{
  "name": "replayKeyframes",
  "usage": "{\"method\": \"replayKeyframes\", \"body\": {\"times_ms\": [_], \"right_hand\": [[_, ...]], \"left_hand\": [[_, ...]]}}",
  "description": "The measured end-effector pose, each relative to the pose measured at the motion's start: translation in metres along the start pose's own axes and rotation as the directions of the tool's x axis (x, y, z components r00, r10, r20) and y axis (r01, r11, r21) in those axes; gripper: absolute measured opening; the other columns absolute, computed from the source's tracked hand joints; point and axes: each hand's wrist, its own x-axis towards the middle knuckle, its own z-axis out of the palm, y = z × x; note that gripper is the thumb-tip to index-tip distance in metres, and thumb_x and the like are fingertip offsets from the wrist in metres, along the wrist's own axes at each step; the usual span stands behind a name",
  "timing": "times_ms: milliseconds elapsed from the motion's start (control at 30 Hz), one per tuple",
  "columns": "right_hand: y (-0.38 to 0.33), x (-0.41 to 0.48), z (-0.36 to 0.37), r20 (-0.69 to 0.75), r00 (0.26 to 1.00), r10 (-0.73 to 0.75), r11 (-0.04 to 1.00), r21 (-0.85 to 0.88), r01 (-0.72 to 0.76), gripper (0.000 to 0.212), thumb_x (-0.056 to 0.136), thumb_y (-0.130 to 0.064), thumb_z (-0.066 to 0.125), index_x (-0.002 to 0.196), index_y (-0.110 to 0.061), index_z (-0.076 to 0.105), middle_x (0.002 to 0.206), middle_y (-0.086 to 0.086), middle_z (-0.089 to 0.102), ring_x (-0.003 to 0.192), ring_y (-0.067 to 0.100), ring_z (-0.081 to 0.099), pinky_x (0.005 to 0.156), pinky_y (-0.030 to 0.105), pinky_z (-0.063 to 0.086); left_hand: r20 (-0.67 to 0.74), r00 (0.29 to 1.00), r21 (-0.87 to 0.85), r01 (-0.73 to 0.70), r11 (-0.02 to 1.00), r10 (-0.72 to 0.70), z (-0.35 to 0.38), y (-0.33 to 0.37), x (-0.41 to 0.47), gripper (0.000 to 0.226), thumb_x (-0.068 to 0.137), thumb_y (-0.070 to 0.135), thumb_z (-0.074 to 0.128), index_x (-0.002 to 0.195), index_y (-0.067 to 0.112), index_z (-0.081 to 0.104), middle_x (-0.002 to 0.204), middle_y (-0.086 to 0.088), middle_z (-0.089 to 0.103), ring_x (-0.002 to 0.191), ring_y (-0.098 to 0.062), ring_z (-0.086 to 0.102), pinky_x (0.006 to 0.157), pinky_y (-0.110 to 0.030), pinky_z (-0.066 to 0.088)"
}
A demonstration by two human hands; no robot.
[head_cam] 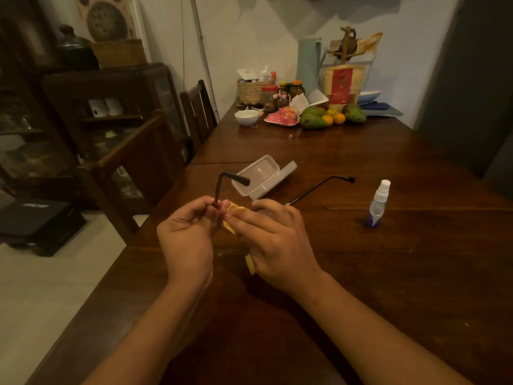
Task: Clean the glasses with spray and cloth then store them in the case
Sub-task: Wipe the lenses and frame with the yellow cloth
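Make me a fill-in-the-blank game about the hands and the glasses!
1. The left hand holds the glasses, and the right hand holds a ____ cloth against them.
2. The case behind the hands lies ____.
3. The spray bottle stands ____ on the table.
Missing words: yellow; open; upright.

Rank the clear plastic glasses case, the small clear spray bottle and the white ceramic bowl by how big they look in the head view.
1. clear plastic glasses case, lying open
2. small clear spray bottle
3. white ceramic bowl; it stands farther from the camera, so its true size against the bottle is unsure
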Motion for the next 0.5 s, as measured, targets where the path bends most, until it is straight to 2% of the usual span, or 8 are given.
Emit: {"method": "replayKeyframes", "body": {"times_ms": [200, 267, 367, 433, 500], "right_hand": [[0.013, -0.003, 0.004, -0.112, 0.994, 0.011, 0.991, 0.134, 0.004, 0.026, 0.090, -0.017, 0.069, 0.115, -0.024, 0.072, 0.116, -0.008, 0.071, 0.110, 0.020, 0.054, 0.081, 0.038, 0.045], [0.017, -0.004, 0.005, -0.137, 0.984, 0.113, 0.966, 0.245, -0.077, 0.027, 0.089, -0.009, 0.067, 0.113, -0.021, 0.072, 0.114, -0.007, 0.071, 0.108, 0.017, 0.052, 0.081, 0.031, 0.046], [0.023, -0.002, 0.004, -0.198, 0.931, 0.308, 0.902, 0.373, -0.219, 0.042, 0.085, 0.002, 0.070, 0.119, -0.023, 0.070, 0.116, -0.016, 0.065, 0.105, 0.010, 0.049, 0.081, 0.019, 0.044], [0.025, -0.002, 0.004, -0.199, 0.907, 0.372, 0.880, 0.386, -0.276, 0.038, 0.088, -0.009, 0.068, 0.122, -0.027, 0.068, 0.116, -0.020, 0.062, 0.104, 0.006, 0.046, 0.083, 0.013, 0.041], [0.024, -0.002, 0.004, -0.135, 0.907, 0.398, 0.876, 0.349, -0.333, 0.035, 0.090, -0.022, 0.062, 0.124, -0.031, 0.066, 0.116, -0.024, 0.060, 0.104, 0.004, 0.043, 0.083, 0.014, 0.041]], "left_hand": [[-0.076, 0.997, 0.041, -0.024, 0.999, 0.027, -0.003, -0.006, 0.007, 0.021, 0.090, -0.011, 0.056, 0.093, 0.005, 0.070, 0.076, 0.002, 0.075, 0.084, -0.016, 0.075, 0.077, -0.026, 0.060], [-0.103, 0.994, 0.049, -0.029, 0.998, 0.034, -0.006, -0.006, 0.011, 0.021, 0.091, -0.011, 0.055, 0.095, 0.004, 0.071, 0.078, 0.002, 0.075, 0.085, -0.016, 0.075, 0.077, -0.025, 0.059], [-0.136, 0.990, 0.053, -0.016, 0.998, 0.023, -0.011, -0.007, 0.016, 0.020, 0.091, -0.011, 0.055, 0.100, -0.001, 0.069, 0.079, 0.003, 0.074, 0.085, -0.015, 0.074, 0.078, -0.026, 0.058], [-0.144, 0.989, 0.050, -0.011, 0.999, 0.018, -0.013, -0.006, 0.017, 0.021, 0.091, -0.011, 0.054, 0.102, -0.002, 0.069, 0.077, 0.006, 0.074, 0.087, -0.015, 0.074, 0.078, -0.025, 0.058], [-0.139, 0.990, 0.027, 0.000, 1.000, 0.003, -0.012, -0.006, 0.017, 0.021, 0.092, -0.012, 0.053, 0.103, -0.002, 0.069, 0.076, 0.006, 0.074, 0.089, -0.018, 0.073, 0.078, -0.025, 0.057]]}}
